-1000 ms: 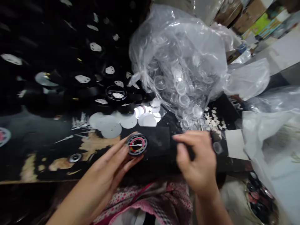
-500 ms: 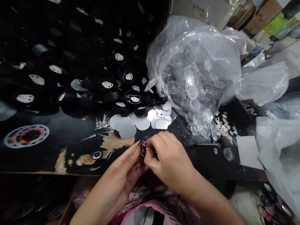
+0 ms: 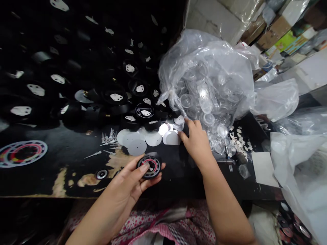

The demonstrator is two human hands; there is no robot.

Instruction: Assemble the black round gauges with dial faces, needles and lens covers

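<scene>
Grasping the round black gauge (image 3: 153, 166) by its rim, my left hand (image 3: 129, 187) holds it above the near middle of the tabletop (image 3: 176, 183), thumb laid over the dial and fingers curled around the side. The dial faces up toward my camera, and its red and white markings show beside the thumb.

My right hand (image 3: 197, 144) stretches farther out, with thumb and forefinger parted and nothing visible in its grasp. Its fingertips are at the right end of the white discs (image 3: 137, 147), close to the clear bag (image 3: 213, 51); from my view I cannot tell whether they touch either one.

Left of the discs I see a cluster of white pointers (image 3: 109, 139), with a metal ring (image 3: 101, 174) nearer to me. Printed dial plates (image 3: 28, 152) overlap at far left. Black cases (image 3: 144, 111) fill the far left side. On the right, clear caps (image 3: 206, 106) spill from the bag's mouth toward small pale pieces (image 3: 240, 143), and a white card (image 3: 264, 168) lies beyond those.
</scene>
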